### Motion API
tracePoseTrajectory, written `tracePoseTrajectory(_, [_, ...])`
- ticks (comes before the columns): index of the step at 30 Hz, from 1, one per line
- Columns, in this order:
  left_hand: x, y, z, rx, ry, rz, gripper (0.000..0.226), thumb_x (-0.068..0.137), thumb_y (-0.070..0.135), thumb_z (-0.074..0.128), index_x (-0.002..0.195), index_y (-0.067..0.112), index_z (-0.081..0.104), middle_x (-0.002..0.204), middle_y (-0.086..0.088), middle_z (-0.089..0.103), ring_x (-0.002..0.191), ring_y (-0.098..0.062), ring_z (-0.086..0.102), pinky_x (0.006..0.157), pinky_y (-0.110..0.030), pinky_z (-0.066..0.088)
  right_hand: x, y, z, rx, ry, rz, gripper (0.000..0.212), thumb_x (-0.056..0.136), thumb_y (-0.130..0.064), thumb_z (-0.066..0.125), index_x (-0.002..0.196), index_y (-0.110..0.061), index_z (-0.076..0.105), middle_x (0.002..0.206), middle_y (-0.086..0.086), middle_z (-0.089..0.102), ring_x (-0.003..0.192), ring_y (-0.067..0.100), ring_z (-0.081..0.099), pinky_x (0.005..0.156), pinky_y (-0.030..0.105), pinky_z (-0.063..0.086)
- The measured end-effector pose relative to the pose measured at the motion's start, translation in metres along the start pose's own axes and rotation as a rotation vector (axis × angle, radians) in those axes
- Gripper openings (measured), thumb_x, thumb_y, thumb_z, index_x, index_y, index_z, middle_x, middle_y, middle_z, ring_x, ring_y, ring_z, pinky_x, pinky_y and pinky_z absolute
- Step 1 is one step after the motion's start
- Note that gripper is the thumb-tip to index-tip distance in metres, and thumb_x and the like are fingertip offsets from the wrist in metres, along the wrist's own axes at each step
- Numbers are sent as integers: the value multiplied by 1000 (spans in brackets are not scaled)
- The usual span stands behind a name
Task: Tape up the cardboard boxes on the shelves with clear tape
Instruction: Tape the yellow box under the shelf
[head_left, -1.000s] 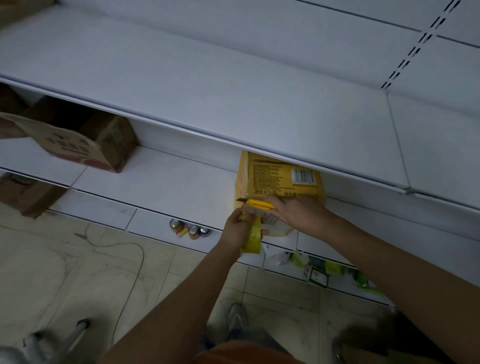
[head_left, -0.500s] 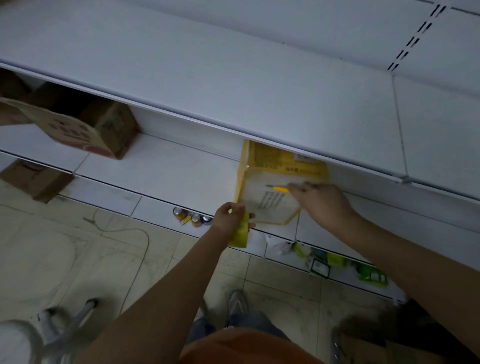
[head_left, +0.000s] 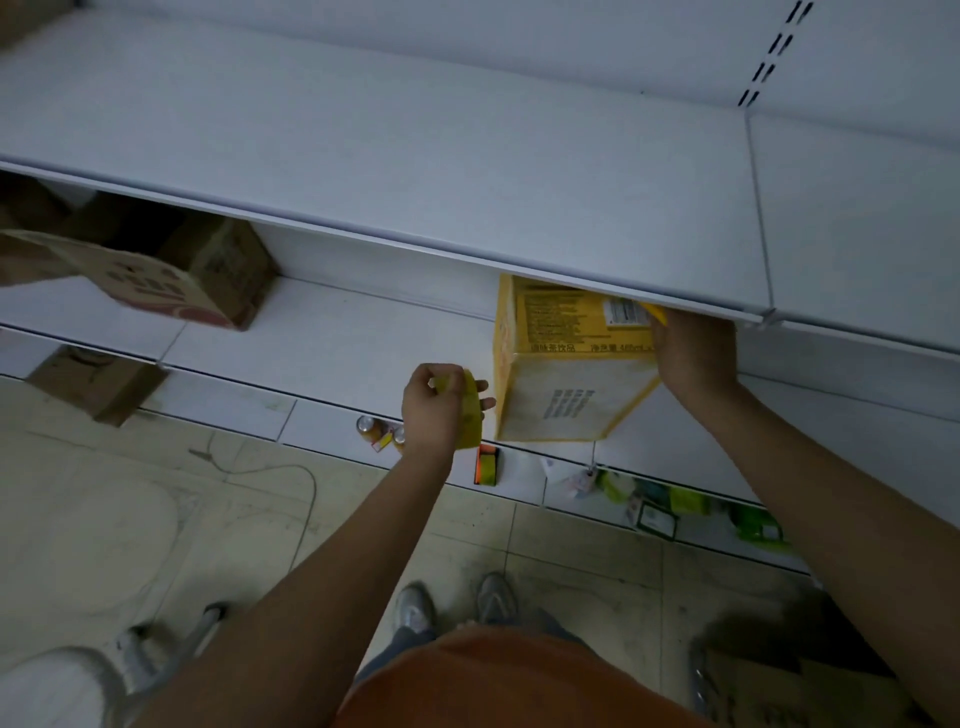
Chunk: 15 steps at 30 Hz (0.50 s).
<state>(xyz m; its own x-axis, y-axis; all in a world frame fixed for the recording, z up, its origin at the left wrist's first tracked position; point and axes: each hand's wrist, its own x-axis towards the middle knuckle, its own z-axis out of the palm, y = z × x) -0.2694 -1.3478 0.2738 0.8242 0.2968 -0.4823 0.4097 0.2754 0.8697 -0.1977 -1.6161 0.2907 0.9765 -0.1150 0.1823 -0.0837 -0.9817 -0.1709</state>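
- Left hand (head_left: 434, 402) pinches yellow tape roll (head_left: 470, 410), held ready beside yellow box (head_left: 566, 374).
- Right hand (head_left: 693, 353) grips box's far corner, steadying it on shelf (head_left: 322, 332).

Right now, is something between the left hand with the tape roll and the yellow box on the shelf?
Nothing visible stands between them. The left hand holds the yellow tape roll just left of the yellow box, with only a narrow open gap. The right hand is on the box's far right side, under the upper shelf.
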Motion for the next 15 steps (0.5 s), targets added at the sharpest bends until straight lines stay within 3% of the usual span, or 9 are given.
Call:
tracePoseTrajectory(2, [-2, -4, 9, 10, 3, -1, 2, 99, 16, 58, 98, 14, 59, 99, -19, 74, 81, -33, 75, 60, -38, 61, -3, 4, 5, 141, -65, 90, 31, 103, -21, 48, 122, 1, 59, 116, 30, 62, 108, 46, 57, 83, 44, 46])
tracePoseTrajectory(4, [-8, -4, 19, 33, 23, -2, 3, 95, 23, 62, 92, 22, 61, 97, -15, 75, 82, -31, 76, 74, -47, 62, -8, 2, 6, 217, -141, 128, 33, 104, -25, 45, 121, -1, 59, 103, 28, 66, 95, 44, 62, 69, 37, 41])
tracePoseTrajectory(7, [-5, -4, 23, 63, 131, 22, 20, 75, 49, 62, 87, 33, 64, 93, -6, 75, 87, -28, 73, 84, -53, 59, -26, -11, 3, 111, -169, 68, 38, 105, -30, 41, 126, -2, 54, 84, 21, 65, 75, 40, 64, 56, 32, 35])
tracePoseTrajectory(8, [-5, 0, 22, 99, 180, 46, 19, 77, 49, 61, 88, 34, 63, 94, -4, 73, 89, -26, 69, 84, -53, 59, -34, -19, 3, 64, -180, 54, 42, 105, -31, 40, 129, 0, 52, 82, 20, 65, 72, 39, 64, 54, 32, 34])
tracePoseTrajectory(11, [-3, 8, 15, 181, 311, 137, 3, 95, 27, 57, 94, 25, 59, 97, -2, 65, 92, -27, 62, 84, -48, 56, -61, -41, 8, -34, -234, 17, 43, 106, -30, 40, 123, 6, 56, 87, 21, 67, 72, 36, 64, 54, 30, 34])
tracePoseTrajectory(13, [2, 11, 13, 221, 341, 171, 7, 99, 22, 55, 101, 18, 59, 100, -3, 63, 90, -24, 58, 78, -33, 49, -69, -52, 7, -29, -282, 12, 35, 106, -24, 42, 105, 3, 64, 87, 20, 67, 69, 33, 62, 55, 29, 34])
tracePoseTrajectory(15, [7, 13, 16, 250, 352, 184, 14, 100, 21, 54, 110, 12, 59, 102, -2, 60, 90, -21, 55, 75, -28, 41, -68, -63, 8, -90, -316, -16, 30, 104, -17, 44, 103, 3, 66, 88, 17, 68, 74, 33, 66, 56, 29, 37])
